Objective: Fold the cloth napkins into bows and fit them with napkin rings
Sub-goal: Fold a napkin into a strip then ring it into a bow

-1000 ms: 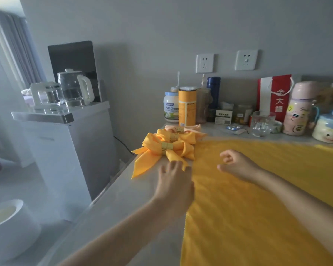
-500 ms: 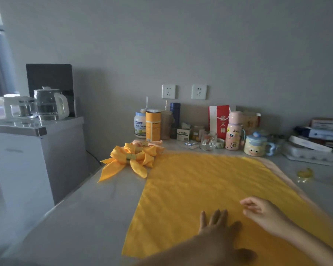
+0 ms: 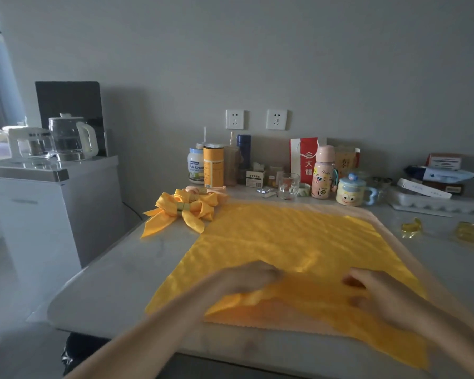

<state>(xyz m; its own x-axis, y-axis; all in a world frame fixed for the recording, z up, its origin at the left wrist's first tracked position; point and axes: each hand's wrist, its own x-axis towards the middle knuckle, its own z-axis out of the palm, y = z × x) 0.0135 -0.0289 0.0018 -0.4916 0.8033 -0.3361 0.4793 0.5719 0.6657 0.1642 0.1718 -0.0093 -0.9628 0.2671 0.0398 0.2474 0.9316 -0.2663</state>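
- We read the yellow napkin (image 3: 285, 242) as woven cloth with a soft satin sheen, lightly rippled.
- The bow (image 3: 200, 212) is the same shiny cloth, and its ring (image 3: 183, 206) looks to us like glossy gold metal.
- Beneath the napkin we see a peach cloth (image 3: 257, 321), matt, with a scalloped edge.
- The table top (image 3: 115, 283) looks like smooth pale stone, faintly veined.
- The tumbler (image 3: 288, 186) is clear glass.

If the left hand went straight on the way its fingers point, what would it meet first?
Only flat yellow napkin lies ahead of the left hand; its line seems to pass beyond the right hand. Farther on, probably the gold napkin rings, though depth is unclear.
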